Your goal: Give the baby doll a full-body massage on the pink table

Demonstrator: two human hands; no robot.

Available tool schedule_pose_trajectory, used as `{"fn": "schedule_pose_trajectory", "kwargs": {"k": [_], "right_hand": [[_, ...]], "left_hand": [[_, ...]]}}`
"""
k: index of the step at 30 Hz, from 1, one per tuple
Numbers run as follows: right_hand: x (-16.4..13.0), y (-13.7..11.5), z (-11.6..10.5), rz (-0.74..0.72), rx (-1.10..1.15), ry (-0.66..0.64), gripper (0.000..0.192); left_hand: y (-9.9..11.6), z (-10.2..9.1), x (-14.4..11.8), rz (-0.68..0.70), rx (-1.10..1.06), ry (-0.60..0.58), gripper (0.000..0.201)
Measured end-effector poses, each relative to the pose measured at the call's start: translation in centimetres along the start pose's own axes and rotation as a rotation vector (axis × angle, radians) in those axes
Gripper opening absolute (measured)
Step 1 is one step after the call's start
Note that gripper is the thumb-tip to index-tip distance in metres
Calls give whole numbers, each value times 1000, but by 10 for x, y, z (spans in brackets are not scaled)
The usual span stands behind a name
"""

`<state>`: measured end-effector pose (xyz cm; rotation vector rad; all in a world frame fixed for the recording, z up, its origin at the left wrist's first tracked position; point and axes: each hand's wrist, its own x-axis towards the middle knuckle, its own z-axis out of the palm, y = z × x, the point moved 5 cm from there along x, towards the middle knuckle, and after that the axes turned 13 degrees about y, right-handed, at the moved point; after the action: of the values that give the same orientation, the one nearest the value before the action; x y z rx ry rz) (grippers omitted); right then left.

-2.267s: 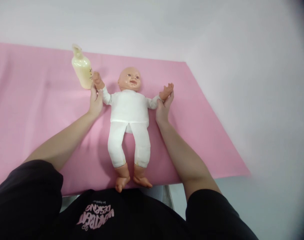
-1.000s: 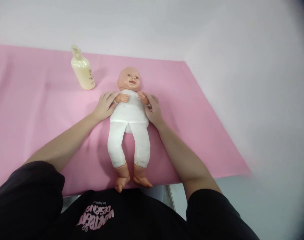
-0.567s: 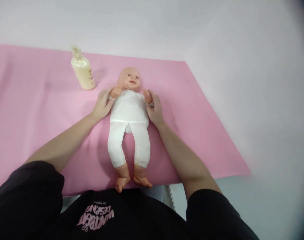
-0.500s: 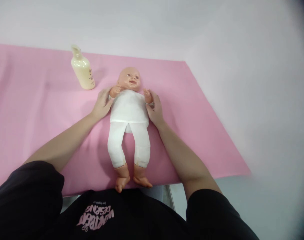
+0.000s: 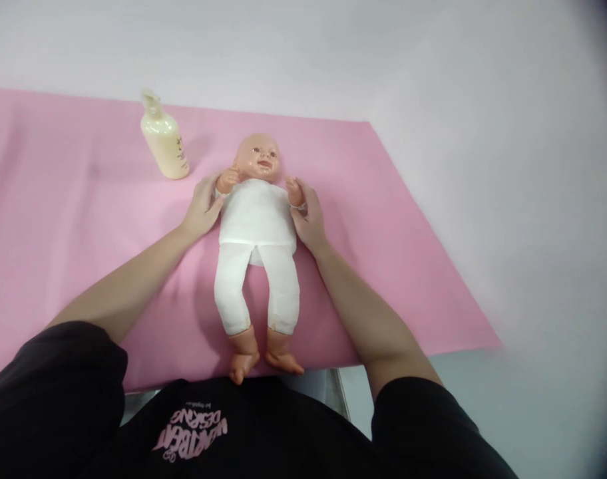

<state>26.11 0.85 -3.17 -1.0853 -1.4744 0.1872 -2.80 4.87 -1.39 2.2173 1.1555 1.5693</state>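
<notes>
A baby doll (image 5: 257, 216) in a white top and white trousers lies on its back on the pink-covered table (image 5: 383, 279), head away from me and bare feet at the near edge. My left hand (image 5: 204, 205) is wrapped round the doll's arm on the left, thumb on the near side. Round the doll's other arm, my right hand (image 5: 309, 214) is closed the same way. Both of the doll's small fists stick out above my hands. Some of my fingertips are hidden behind the doll's arms.
A pump bottle (image 5: 166, 143) of pale yellow liquid stands on the table, left of the doll's head. The cover has soft folds on the left, and the table's right edge slants toward me. Behind it is a plain white surface (image 5: 283, 53).
</notes>
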Motion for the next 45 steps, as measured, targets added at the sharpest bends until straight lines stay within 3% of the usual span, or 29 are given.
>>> {"fn": "schedule_pose_trajectory", "kwargs": {"k": [12,36,45], "right_hand": [[2,-3,0,-37,29,-14,53],[2,-2,0,-31,29,-35,55],[-1,5,-3,24,54,56,62]], "left_hand": [[-5,1,0,33,-36,11,67],[-19,1,-2,-34,-114,38,71],[-23,3,-1,-102,-237,60,76]]}}
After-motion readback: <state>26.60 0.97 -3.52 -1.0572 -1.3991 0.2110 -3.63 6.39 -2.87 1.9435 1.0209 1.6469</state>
